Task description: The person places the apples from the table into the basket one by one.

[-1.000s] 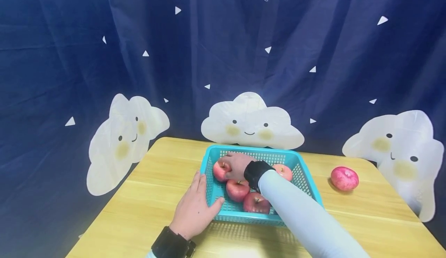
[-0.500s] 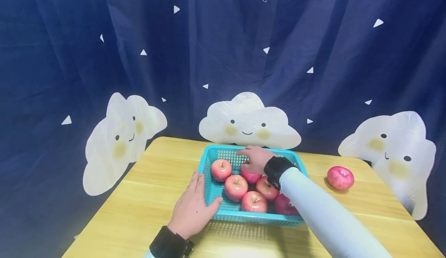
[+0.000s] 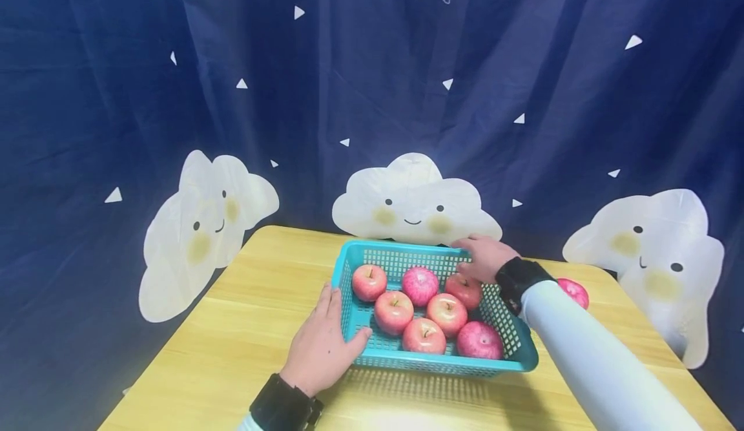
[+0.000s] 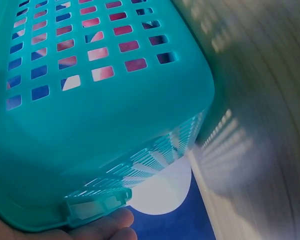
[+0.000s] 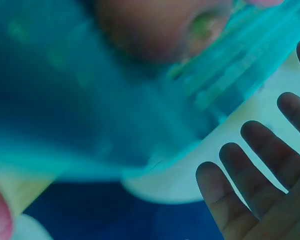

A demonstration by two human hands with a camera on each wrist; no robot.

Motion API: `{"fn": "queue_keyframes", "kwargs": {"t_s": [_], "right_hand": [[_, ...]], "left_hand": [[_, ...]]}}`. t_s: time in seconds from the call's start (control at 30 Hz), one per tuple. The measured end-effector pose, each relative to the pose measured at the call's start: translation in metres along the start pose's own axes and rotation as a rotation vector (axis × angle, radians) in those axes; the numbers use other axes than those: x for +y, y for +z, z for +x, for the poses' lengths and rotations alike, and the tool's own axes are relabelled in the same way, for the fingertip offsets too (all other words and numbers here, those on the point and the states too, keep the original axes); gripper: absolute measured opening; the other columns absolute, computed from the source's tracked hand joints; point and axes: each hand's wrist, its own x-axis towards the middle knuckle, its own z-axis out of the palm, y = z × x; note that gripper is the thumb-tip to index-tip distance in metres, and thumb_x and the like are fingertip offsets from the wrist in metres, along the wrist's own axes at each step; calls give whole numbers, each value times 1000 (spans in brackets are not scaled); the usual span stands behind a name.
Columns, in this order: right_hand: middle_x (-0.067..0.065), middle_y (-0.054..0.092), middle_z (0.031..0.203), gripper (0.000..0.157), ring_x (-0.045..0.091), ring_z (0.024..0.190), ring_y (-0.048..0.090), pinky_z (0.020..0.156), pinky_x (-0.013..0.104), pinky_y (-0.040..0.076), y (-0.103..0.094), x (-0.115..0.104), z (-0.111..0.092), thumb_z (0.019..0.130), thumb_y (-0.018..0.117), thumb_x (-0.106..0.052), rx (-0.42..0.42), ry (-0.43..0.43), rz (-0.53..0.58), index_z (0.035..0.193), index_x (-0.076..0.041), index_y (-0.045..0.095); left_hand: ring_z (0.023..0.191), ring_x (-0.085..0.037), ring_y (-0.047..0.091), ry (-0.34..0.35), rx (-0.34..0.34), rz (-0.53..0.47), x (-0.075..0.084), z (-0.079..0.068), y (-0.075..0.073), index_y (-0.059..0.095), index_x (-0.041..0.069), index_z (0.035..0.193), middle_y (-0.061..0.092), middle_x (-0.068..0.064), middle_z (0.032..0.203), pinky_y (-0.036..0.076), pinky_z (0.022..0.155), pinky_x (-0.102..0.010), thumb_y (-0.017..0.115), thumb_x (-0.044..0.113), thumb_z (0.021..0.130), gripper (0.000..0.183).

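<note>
A turquoise plastic basket [image 3: 442,363] holds several red apples [image 3: 394,313] and two darker pink, speckled round fruits [image 3: 420,286]. My left hand [image 3: 321,347] rests against its near left corner, fingers extended along the left rim and thumb over the edge. Fingertips [image 4: 122,217] show beside the rim in the left wrist view. Above the far right part of the basket is my right hand [image 3: 487,258], fingers extended, close to a red apple [image 3: 464,291]. The right wrist view shows its fingers [image 5: 262,137] spread with nothing between them.
Another pink round fruit [image 3: 574,293] lies on the wooden table [image 3: 256,289] right of the basket, partly behind the right sleeve [image 3: 604,360]. A dark blue curtain [image 3: 372,82] with white cloud faces hangs behind the table.
My right hand has moved rightward across the basket, from the apple at the left to the far right corner, uncovering the fruits in the middle. The left hand stays in place.
</note>
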Motion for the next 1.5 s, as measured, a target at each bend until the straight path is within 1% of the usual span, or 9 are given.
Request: {"fn": "queue_keyframes", "kwargs": {"t_s": [0.13, 0.23, 0.33, 0.5, 0.7, 0.9, 1.27, 1.37, 1.5], "right_hand": [[19, 63, 127, 48, 42, 117, 59, 95, 63, 47, -5, 31, -12, 90, 69, -28, 8, 79, -11, 134, -10, 64], [25, 59, 129, 51, 49, 119, 55, 93, 67, 46, -9, 50, -22, 91, 69, -31, -5, 152, -14, 135, -7, 63], [30, 56, 130, 52, 55, 119, 52, 91, 69, 45, -11, 67, -31, 90, 69, -32, -23, 201, -17, 135, -6, 62], [35, 55, 127, 54, 59, 116, 52, 88, 69, 46, -9, 93, -43, 88, 68, -33, -23, 216, -25, 132, -3, 63], [38, 55, 122, 57, 58, 106, 56, 85, 69, 47, -5, 117, -56, 87, 70, -34, -58, 239, 2, 131, 1, 61], [41, 54, 120, 58, 61, 108, 54, 84, 70, 46, 0, 132, -66, 86, 70, -35, -60, 250, -7, 129, 2, 61], [42, 55, 116, 55, 59, 105, 57, 83, 67, 48, 7, 140, -79, 83, 72, -31, -36, 232, -17, 123, 5, 64], [41, 57, 112, 52, 58, 103, 58, 82, 65, 49, 8, 143, -83, 80, 73, -29, -20, 215, -23, 118, 6, 65], [35, 62, 103, 50, 51, 100, 60, 79, 60, 51, 14, 151, -88, 79, 69, -27, -11, 204, -12, 116, 6, 65]], "left_hand": [[141, -36, 42, 3, 4, -3, -1, 0, 0, 35, -6, 154, 26, -21, 163, 45, 105, -52, 62, 60, 91, 95], [141, -36, 42, 6, 6, -2, -1, 0, 0, 35, -5, 154, 26, -21, 163, 45, 105, -53, 62, 60, 90, 95], [141, -36, 42, 5, 7, 4, -1, 0, -1, 35, -5, 154, 26, -21, 163, 45, 105, -52, 63, 60, 90, 95], [141, -36, 42, 2, 2, 4, 0, -1, -1, 35, -6, 153, 26, -21, 163, 44, 105, -52, 63, 60, 90, 95], [142, -36, 41, 4, 6, -1, 1, -1, -2, 36, -6, 153, 26, -22, 163, 45, 105, -54, 63, 60, 90, 95], [141, -37, 42, 6, 9, -1, 1, -1, -2, 36, -6, 153, 26, -22, 163, 45, 104, -54, 63, 60, 90, 95], [140, -36, 43, 2, -3, -9, 1, -1, -2, 36, -6, 153, 25, -21, 163, 45, 104, -54, 62, 60, 90, 95], [140, -36, 43, 3, 2, -6, 1, -1, -2, 36, -6, 153, 26, -21, 163, 45, 104, -53, 62, 60, 90, 95], [141, -36, 42, 2, 6, 3, 0, 0, -1, 36, -6, 153, 25, -21, 163, 45, 105, -53, 63, 60, 90, 95]]}}
